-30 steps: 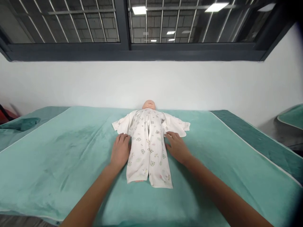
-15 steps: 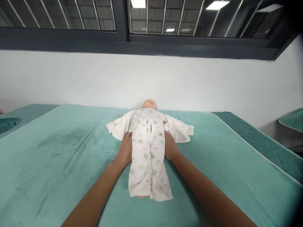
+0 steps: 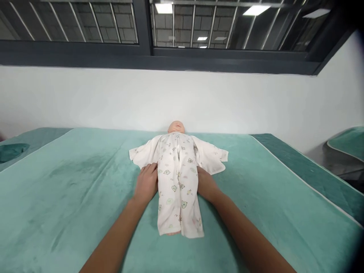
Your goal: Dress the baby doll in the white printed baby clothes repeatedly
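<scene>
A baby doll (image 3: pixel 176 127) lies on its back on a teal blanket (image 3: pixel 71 189), head toward the wall. It wears a white printed sleepsuit (image 3: pixel 178 178) with the sleeves spread out to both sides. My left hand (image 3: pixel 146 184) presses against the doll's left side at the waist, fingers curled in under the cloth edge. My right hand (image 3: pixel 206 184) does the same on the other side, its fingers partly hidden by the suit. Both hands clasp the doll's body between them. A small foot tip shows at the bottom of the suit's legs.
A white wall (image 3: pixel 182 98) rises right behind the doll's head, with a dark-framed window (image 3: pixel 148 57) above. A darker green mat (image 3: pixel 313 170) borders the blanket on the right. Another teal-covered surface (image 3: pixel 347 140) sits at the far right.
My hands have moved in from lying beside the doll to clasping its waist from both sides. The suit's legs are drawn closer together.
</scene>
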The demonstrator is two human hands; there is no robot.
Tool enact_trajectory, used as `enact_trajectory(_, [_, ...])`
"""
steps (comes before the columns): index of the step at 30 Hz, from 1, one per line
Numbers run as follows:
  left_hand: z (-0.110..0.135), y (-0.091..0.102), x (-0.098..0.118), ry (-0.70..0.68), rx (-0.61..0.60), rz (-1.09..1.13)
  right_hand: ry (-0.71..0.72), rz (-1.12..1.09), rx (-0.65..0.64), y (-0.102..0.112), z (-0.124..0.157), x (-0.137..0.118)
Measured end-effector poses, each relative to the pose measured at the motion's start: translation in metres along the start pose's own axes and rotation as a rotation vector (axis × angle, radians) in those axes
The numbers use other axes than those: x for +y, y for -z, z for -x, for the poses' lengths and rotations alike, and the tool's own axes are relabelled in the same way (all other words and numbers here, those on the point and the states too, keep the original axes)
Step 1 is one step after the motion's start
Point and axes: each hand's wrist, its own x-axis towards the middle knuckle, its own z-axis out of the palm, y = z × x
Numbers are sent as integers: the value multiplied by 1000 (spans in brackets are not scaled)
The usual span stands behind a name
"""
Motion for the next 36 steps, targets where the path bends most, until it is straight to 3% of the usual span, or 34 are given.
enact_trajectory(5, [32, 8, -4, -51, 19, 118, 5, -71, 47, 8, 22, -9])
enact_trajectory(9, [42, 13, -6, 18, -18, 322, -51, -185, 30, 19, 46, -21])
enact_trajectory(12, [35, 13, -27, 333, 149, 534, -153, -326, 79, 27, 54, -8])
enact_trajectory(14, [23, 10, -49, 632, 294, 517, -277, -288, 224, 30, 52, 16])
enact_trajectory(15, [16, 8, -61, 734, 305, 474, -356, -217, 309, 31, 49, 30])
enact_trajectory(18, [-2, 1, -84, 785, 138, 352, -602, 46, 376, 34, 34, 68])
enact_trajectory(21, [-12, -3, -87, 745, -8, 193, -811, 191, 245, 36, 16, 85])
enact_trajectory(23, [-14, -5, -86, 778, -82, 156, -928, 174, 187, 37, 7, 87])
enact_trajectory(25, [-14, -5, -88, 848, -95, 243, -991, 38, 214, 37, 2, 85])
enact_trajectory(27, [-12, -4, -91, 904, 22, 452, -962, -209, 326, 36, 0, 83])
enact_trajectory(30, [-13, -1, -96, 913, 276, 950, -870, -511, 467, 36, -6, 76])
enact_trajectory(33, [-26, 11, -92, 869, 295, 1371, -783, -760, 491, 43, -26, 58])
enact_trajectory(36, [-48, 34, -69, 784, 312, 1451, -580, -1077, 527, 58, -55, 25])
